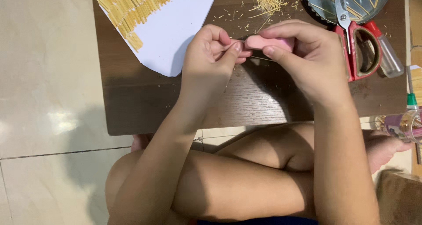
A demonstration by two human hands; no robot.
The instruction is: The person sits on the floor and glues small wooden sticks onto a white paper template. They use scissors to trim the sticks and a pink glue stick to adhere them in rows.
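Observation:
My right hand (307, 58) grips a small pink tool (268, 43) with a rounded body, held between thumb and fingers above the dark wooden table (246, 102). My left hand (211, 53) pinches a thin straw-coloured stick (262, 58) close to the pink tool's left end; the stick runs rightward under the tool. The two hands nearly touch over the table's middle. What the pink tool does to the stick is hidden by my fingers.
A white sheet (176, 27) carries a glued row of yellow sticks (132, 9) at the back left. Stick trimmings (269, 0) lie scattered behind my hands. Red-handled scissors (358, 44) rest on a round tray (351, 3); a glue bottle (389, 58) lies at the right.

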